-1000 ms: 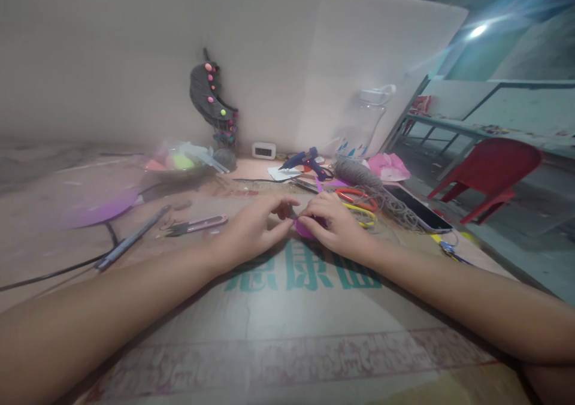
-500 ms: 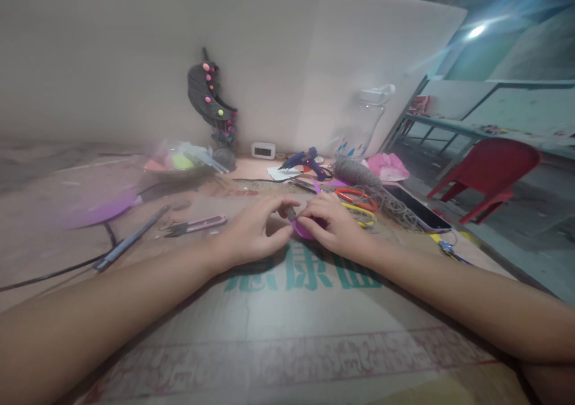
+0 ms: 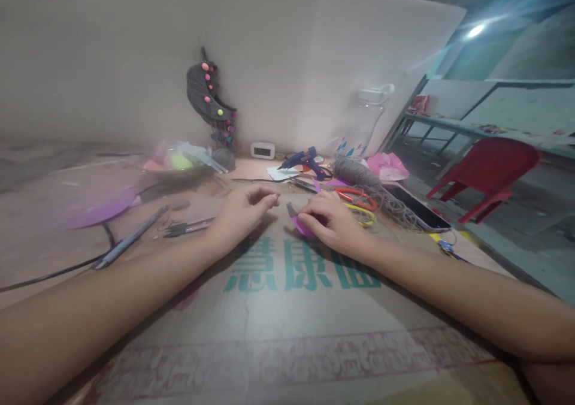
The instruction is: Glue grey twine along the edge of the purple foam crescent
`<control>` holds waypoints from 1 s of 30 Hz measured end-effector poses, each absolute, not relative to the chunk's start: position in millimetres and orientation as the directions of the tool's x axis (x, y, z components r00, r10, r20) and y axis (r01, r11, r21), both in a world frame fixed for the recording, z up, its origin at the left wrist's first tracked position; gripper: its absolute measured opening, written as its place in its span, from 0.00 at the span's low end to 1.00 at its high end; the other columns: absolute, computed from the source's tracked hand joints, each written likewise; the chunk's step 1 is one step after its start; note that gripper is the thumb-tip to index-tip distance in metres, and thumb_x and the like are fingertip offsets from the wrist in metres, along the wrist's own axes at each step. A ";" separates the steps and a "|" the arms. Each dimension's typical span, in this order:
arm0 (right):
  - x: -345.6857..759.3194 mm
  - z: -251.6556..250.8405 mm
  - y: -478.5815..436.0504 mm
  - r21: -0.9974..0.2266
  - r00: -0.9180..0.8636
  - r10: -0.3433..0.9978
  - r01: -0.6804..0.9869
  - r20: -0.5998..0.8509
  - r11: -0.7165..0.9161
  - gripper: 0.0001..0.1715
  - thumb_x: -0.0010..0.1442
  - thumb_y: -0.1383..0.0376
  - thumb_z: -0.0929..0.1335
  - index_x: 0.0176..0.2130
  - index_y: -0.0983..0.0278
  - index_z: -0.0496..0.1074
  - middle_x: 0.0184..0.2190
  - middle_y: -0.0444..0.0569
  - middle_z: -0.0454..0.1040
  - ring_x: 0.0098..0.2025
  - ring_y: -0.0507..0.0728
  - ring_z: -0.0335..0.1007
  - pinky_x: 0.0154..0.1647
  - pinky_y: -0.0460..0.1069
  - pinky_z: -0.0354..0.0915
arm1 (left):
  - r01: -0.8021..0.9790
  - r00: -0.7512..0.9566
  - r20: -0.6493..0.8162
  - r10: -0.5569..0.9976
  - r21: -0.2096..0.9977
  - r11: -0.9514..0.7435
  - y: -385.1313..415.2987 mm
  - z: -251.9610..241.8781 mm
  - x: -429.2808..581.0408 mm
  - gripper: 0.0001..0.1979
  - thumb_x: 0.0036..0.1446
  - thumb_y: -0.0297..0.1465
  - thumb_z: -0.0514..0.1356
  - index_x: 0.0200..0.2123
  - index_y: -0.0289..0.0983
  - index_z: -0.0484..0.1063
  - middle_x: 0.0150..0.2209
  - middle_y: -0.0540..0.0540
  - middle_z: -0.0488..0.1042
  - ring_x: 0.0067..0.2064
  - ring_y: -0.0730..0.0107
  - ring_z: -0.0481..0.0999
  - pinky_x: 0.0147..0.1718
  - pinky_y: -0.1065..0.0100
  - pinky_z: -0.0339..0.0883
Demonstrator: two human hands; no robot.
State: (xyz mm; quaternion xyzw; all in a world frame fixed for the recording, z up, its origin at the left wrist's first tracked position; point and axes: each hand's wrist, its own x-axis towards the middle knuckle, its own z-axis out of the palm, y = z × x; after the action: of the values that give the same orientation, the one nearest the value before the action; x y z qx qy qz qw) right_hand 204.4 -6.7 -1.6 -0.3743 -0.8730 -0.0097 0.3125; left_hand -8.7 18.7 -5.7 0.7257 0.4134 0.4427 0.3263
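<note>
My right hand (image 3: 335, 225) rests on the cardboard sheet (image 3: 291, 309) and pinches a small purple piece (image 3: 303, 227) with a grey bit at its tip. My left hand (image 3: 242, 213) hovers just left of it, lifted off the piece, fingers loosely curled with nothing in them. A pink-handled thread snipper (image 3: 186, 227) lies just left of my left wrist.
Orange and yellow scissors (image 3: 359, 204), a bundle of grey yarn (image 3: 372, 186) and a phone (image 3: 415, 208) lie to the right. A blue glue gun (image 3: 303, 160), a small clock (image 3: 263, 150), a plastic bag of bits (image 3: 179, 162) and a purple disc (image 3: 96, 208) sit farther back. A red chair (image 3: 489, 174) stands off the table's right edge.
My left hand has let go of the purple piece and drawn back to the left and up. My right hand keeps its hold in the same place.
</note>
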 end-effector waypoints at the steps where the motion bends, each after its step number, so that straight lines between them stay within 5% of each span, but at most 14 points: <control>1: 204.7 -1.6 -6.5 -0.220 -0.521 0.652 0.664 0.550 0.715 0.12 0.63 0.64 0.64 0.30 0.63 0.72 0.27 0.46 0.73 0.35 0.55 0.62 0.40 0.52 0.53 | 0.322 0.278 0.378 0.883 0.829 -0.457 18.0 -5.4 -8.4 0.11 0.58 0.37 0.57 0.37 0.36 0.74 0.36 0.46 0.78 0.39 0.65 0.76 0.42 0.64 0.68; 21: 205.0 -1.5 -6.6 -0.219 -0.524 0.660 0.669 0.539 0.710 0.13 0.63 0.64 0.63 0.30 0.64 0.72 0.27 0.46 0.73 0.34 0.54 0.62 0.39 0.52 0.51 | 0.389 0.272 0.383 0.883 0.795 -0.465 13.7 -3.0 -6.1 0.10 0.54 0.32 0.57 0.39 0.37 0.72 0.38 0.46 0.77 0.41 0.64 0.75 0.44 0.61 0.67; 30: 205.1 -1.7 -5.7 -0.222 -0.528 0.664 0.669 0.530 0.709 0.12 0.63 0.64 0.63 0.30 0.64 0.72 0.27 0.46 0.73 0.34 0.54 0.62 0.40 0.52 0.52 | 0.277 0.289 0.307 0.907 0.880 -0.387 14.1 -6.6 -5.4 0.11 0.55 0.28 0.53 0.42 0.36 0.68 0.36 0.46 0.78 0.38 0.66 0.77 0.36 0.66 0.69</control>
State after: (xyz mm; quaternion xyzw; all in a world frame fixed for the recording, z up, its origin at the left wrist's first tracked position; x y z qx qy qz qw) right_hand 205.1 -5.7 -1.7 -0.3814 -0.8740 -0.0047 0.3012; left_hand -5.4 14.1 -6.6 0.7140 0.4146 0.4284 0.3671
